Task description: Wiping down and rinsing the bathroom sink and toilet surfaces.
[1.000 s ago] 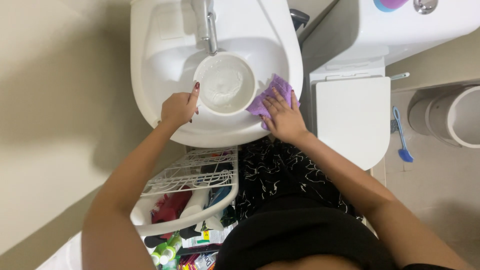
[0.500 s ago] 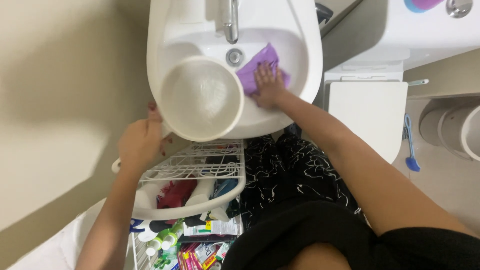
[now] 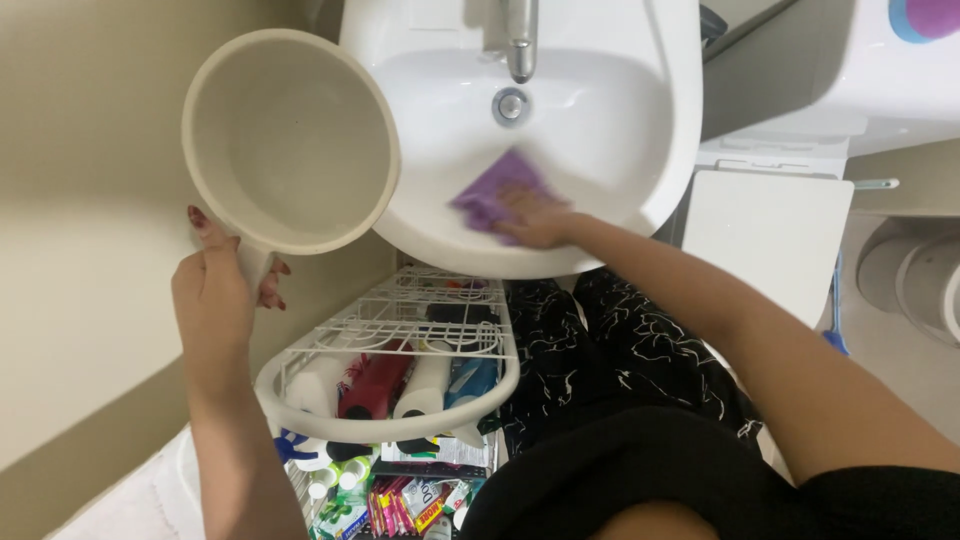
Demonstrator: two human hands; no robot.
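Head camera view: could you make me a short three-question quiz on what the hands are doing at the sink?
1. True or false: the left hand holds the cream bowl off to the side of the sink.
2. What does the right hand press on? A) purple cloth B) tap C) wire rack
3. Where does the cloth lie?

Key: 1 true. 2 A. 3 Inside the sink basin, on its near wall, below the drain.
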